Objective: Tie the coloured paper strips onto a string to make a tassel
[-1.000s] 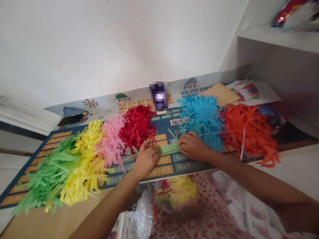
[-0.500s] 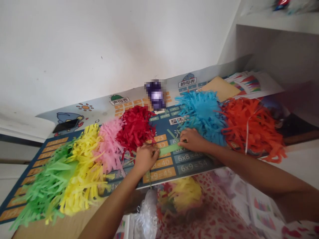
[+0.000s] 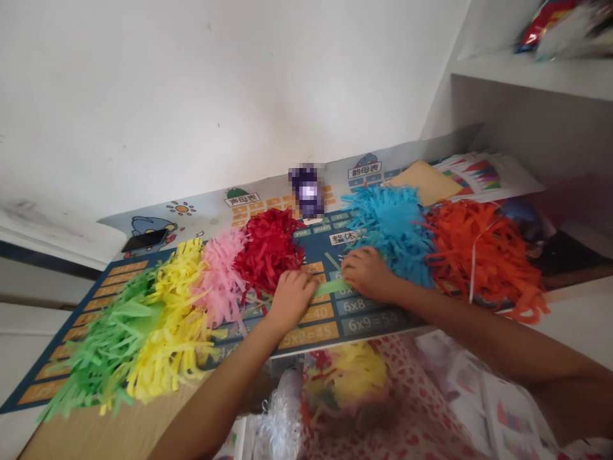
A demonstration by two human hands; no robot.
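Note:
A light green paper strip (image 3: 329, 287) stretches between my two hands above the printed mat (image 3: 361, 324). My left hand (image 3: 293, 298) is closed on the strip's left end, fingers curled over it. On its right end, my right hand (image 3: 366, 273) is closed too. A dark red fringed paper bunch (image 3: 268, 250) lies just behind my left hand. Beside my right hand is a blue fringed bunch (image 3: 395, 223). Farther left lie pink (image 3: 221, 275), yellow (image 3: 179, 319) and green (image 3: 115, 338) bunches; an orange-red one (image 3: 483, 255) is at the right.
A black phone (image 3: 146, 240) lies at the mat's back left. Near the wall is a blurred purple object (image 3: 308, 191). A tan envelope (image 3: 426, 181) and printed sheets (image 3: 488, 176) are at the back right. Below the table edge, a bag (image 3: 354, 377) holds yellow fringe.
My left hand has moved slightly right and closer to my right hand, its fingers now laid over the strip. Less of the green strip shows between them. The view has shifted slightly.

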